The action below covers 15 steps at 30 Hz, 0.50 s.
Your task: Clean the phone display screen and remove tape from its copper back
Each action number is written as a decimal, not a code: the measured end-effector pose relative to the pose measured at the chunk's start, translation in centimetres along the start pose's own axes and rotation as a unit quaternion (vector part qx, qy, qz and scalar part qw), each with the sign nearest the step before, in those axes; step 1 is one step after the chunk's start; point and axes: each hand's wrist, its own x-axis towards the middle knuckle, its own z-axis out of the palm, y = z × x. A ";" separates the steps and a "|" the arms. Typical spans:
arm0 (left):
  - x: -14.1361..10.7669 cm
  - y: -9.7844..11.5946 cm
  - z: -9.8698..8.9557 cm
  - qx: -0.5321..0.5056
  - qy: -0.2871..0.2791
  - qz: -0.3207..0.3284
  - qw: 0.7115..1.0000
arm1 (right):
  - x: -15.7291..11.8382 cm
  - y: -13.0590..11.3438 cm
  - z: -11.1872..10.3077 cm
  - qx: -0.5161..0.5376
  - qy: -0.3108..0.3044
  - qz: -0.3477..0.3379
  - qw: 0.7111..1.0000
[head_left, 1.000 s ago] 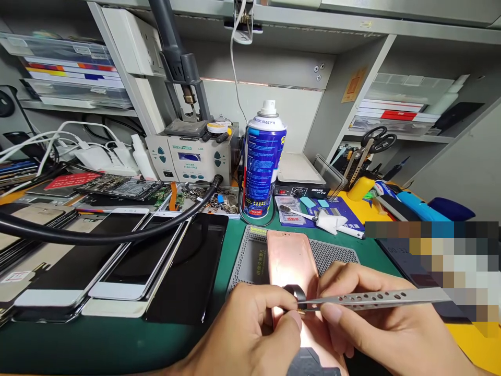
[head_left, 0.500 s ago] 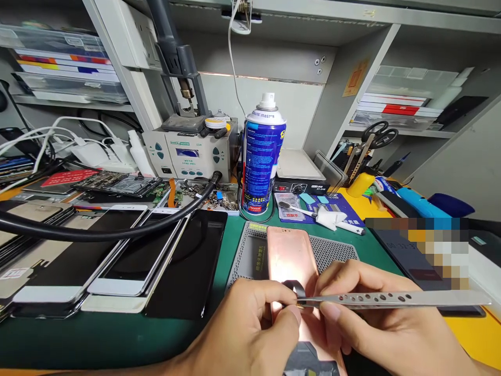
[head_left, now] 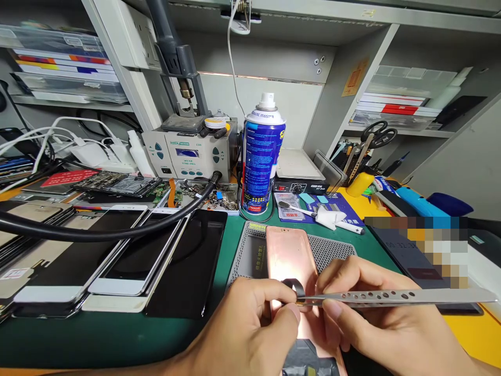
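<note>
My right hand (head_left: 376,308) pinches metal tweezers (head_left: 376,296) with a row of holes, held almost level. Their tips point left and meet a small gold-edged end of a black flex cable (head_left: 294,286), which curls up in a loop. My left hand (head_left: 250,318) is closed, with thumb and forefinger pinching that same end of the cable. Beneath both hands lies a copper-coloured phone housing (head_left: 291,256), its lower part with a black section (head_left: 313,355) and partly covered by my fingers. The housing rests on a grey perforated mat (head_left: 250,256).
Several phone screens (head_left: 183,261) lie at the left, crossed by a thick black hose (head_left: 117,235). A blue spray can (head_left: 263,162) stands behind the mat, beside a soldering station (head_left: 191,151). A brush (head_left: 297,209) and a dark phone (head_left: 407,256) lie to the right.
The tweezers have shifted slightly to the right at their rear end and tilt up a little more. My left hand keeps its pinch almost unmoved.
</note>
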 end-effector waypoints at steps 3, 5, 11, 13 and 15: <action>0.0 0.3 0.0 0.010 -0.005 0.018 1.000 | -0.2 0.0 0.0 0.002 0.004 0.003 1.000; 0.0 0.4 0.0 0.009 -0.018 0.016 1.000 | -0.2 -0.1 0.1 0.003 0.003 0.009 1.000; -0.2 0.2 0.1 0.000 -0.009 0.016 1.000 | 0.1 -0.2 0.0 0.036 -0.005 0.034 0.999; -0.2 0.0 0.0 -0.004 -0.029 0.013 1.000 | -0.1 -0.2 0.0 0.029 -0.006 0.020 0.999; 0.0 -0.2 0.0 -0.008 -0.031 0.026 0.999 | -0.3 -0.1 0.1 0.023 0.001 0.016 1.000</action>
